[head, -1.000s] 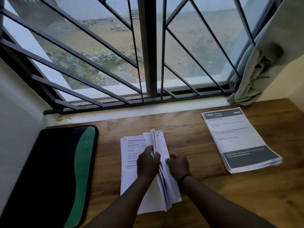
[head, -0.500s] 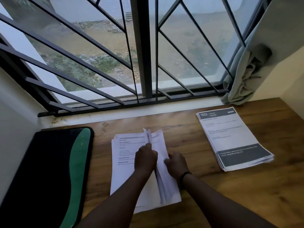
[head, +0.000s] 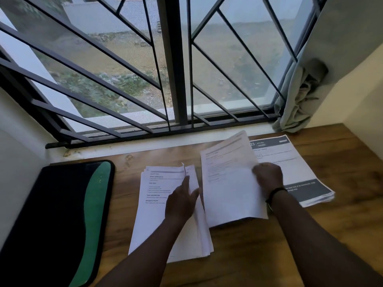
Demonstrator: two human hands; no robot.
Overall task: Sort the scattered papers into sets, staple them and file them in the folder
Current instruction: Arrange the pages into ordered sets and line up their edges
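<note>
Left hand (head: 182, 200): fingers extended, resting flat on the centre paper stack (head: 165, 214) on the wooden desk (head: 259, 255). Right hand (head: 267, 176): fingers curled, pinching a lifted sheet (head: 228, 183) by its right edge, between the centre stack and the sorted pile (head: 294, 162) near the right edge. The folder (head: 62, 214) lies at the left edge. Half a second ago both hands were together on the centre stack; the sheet has since been drawn out rightward.
</note>
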